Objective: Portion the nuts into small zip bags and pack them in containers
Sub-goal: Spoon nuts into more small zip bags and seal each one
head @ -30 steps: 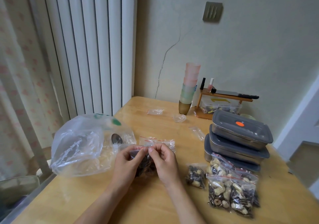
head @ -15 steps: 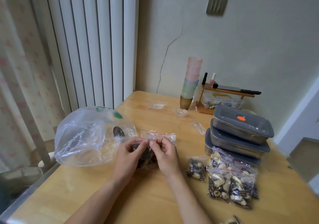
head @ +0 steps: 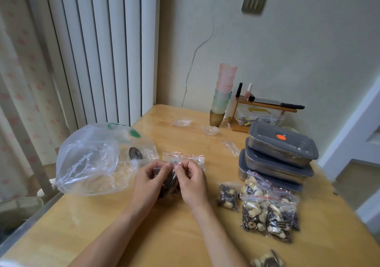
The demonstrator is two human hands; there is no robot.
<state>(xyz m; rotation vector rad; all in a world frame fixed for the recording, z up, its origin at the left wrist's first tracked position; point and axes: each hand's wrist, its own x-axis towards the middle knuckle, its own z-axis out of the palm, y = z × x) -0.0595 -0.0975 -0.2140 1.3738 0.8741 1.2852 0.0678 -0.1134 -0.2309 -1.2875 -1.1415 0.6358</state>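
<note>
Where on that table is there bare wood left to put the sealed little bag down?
Bare wood lies near the front edge, left of the left hand and below the big plastic bag. Another patch sits at the back, between the loose empty bags and the table's far left corner. The right side is crowded: filled zip bags against the stacked containers.

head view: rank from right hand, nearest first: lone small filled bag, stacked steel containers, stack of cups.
1. lone small filled bag, on the table just right of the right hand.
2. stacked steel containers, farther right, behind.
3. stack of cups, far, by the wall.
</note>
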